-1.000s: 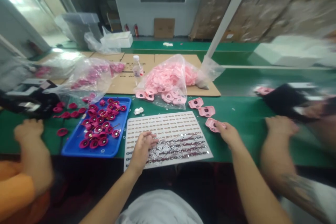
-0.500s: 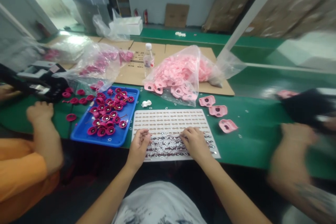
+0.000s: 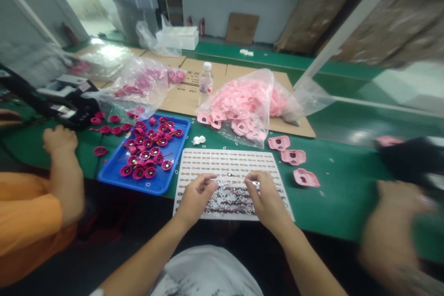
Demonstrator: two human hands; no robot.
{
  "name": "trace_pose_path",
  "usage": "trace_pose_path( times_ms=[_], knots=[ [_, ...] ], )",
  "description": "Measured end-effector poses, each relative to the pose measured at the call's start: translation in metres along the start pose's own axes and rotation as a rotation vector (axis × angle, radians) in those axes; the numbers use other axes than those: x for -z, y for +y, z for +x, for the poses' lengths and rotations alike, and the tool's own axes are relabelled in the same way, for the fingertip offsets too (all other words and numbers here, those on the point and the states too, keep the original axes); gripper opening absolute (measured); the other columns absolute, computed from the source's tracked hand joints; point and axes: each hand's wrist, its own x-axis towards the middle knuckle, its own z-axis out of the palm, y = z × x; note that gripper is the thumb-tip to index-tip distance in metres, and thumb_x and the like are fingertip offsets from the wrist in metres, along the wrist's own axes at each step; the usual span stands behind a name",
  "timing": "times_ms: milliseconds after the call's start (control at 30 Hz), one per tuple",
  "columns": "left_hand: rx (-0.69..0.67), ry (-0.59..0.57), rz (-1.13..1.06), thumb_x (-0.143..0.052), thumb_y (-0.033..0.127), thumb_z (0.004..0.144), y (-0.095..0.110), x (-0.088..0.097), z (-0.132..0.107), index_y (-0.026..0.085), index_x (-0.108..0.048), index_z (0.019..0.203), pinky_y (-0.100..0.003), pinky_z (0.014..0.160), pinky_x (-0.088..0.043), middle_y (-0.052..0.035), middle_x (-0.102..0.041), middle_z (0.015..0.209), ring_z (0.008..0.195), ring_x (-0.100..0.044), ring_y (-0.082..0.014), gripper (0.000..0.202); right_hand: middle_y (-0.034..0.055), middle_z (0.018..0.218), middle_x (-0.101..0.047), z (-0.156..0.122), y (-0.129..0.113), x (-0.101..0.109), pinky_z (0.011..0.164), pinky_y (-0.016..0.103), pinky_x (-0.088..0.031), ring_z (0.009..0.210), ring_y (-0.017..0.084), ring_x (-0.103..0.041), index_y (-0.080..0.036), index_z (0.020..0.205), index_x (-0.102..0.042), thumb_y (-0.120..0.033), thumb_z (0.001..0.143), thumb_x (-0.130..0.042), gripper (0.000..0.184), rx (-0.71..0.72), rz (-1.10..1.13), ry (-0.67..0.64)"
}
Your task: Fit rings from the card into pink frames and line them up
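Note:
A white perforated tray (image 3: 222, 162) lies on the green belt in front of me, with small white rings and dark strips heaped on its near rows. My left hand (image 3: 197, 194) rests over the tray's near left part, fingers curled in a pinch on something too small to name. My right hand (image 3: 265, 194) is over the near right part, fingertips also pinched at a small piece. Three pink plastic parts (image 3: 293, 157) lie on the belt right of the tray.
A blue tray (image 3: 161, 182) of magenta round parts sits to the left. Behind are a bag of pink parts (image 3: 248, 101), a bag of magenta parts (image 3: 135, 85) and a water bottle (image 3: 206, 78). A person in an orange sleeve (image 3: 27, 222) works at left; another person's blurred arm (image 3: 388, 236) at right.
My right hand came from the pink parts at the right onto the white tray beside my left hand. Both hands have closed into pinches. The view has shifted slightly.

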Motion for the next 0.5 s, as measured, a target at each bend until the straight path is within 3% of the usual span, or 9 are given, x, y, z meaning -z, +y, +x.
trace_pose_path(
  times_ms=[100, 200, 367, 500],
  knots=[
    [-0.035, -0.070, -0.132, -0.043, 0.034, 0.072, 0.018, -0.014, 0.001, 0.022, -0.054, 0.091, -0.024, 0.048, -0.038, -0.0024, -0.058, 0.073, 0.052, -0.048, -0.0110, 0.025, 0.0070, 0.079, -0.046, -0.003, -0.014, 0.000, 0.076, 0.038, -0.034, 0.081, 0.021, -0.041, -0.021, 0.078, -0.046, -0.024, 0.079, -0.035, 0.011, 0.037, 0.048, -0.034],
    [-0.088, -0.042, -0.189, -0.042, 0.033, 0.073, 0.027, -0.021, 0.004, 0.021, -0.056, 0.082, -0.026, 0.051, -0.040, -0.0032, -0.058, 0.073, 0.054, -0.049, -0.0121, 0.021, 0.0067, 0.081, -0.048, -0.005, -0.022, -0.001, 0.076, 0.038, -0.035, 0.082, 0.021, -0.043, -0.021, 0.078, -0.048, -0.024, 0.078, -0.038, 0.010, 0.042, 0.106, -0.044],
    [-0.117, -0.041, -0.148, -0.040, 0.033, 0.074, 0.028, -0.022, 0.000, 0.021, -0.057, 0.081, -0.028, 0.054, -0.041, -0.0023, -0.056, 0.064, 0.056, -0.049, -0.0138, 0.021, 0.0047, 0.089, -0.051, -0.002, -0.027, -0.004, 0.076, 0.034, -0.037, 0.083, 0.020, -0.047, -0.024, 0.098, -0.046, -0.027, 0.074, -0.045, 0.024, -0.014, 0.223, -0.005],
    [-0.125, -0.061, -0.037, -0.040, 0.033, 0.074, 0.029, -0.021, -0.005, 0.023, -0.057, 0.077, -0.026, 0.051, -0.040, -0.0012, -0.053, 0.059, 0.054, -0.049, -0.0139, 0.020, 0.0025, 0.077, -0.055, 0.003, -0.023, -0.010, 0.061, 0.030, -0.040, 0.066, 0.017, -0.050, -0.024, 0.081, -0.054, -0.031, 0.074, -0.044, 0.014, -0.051, 0.256, -0.039]
  ],
)
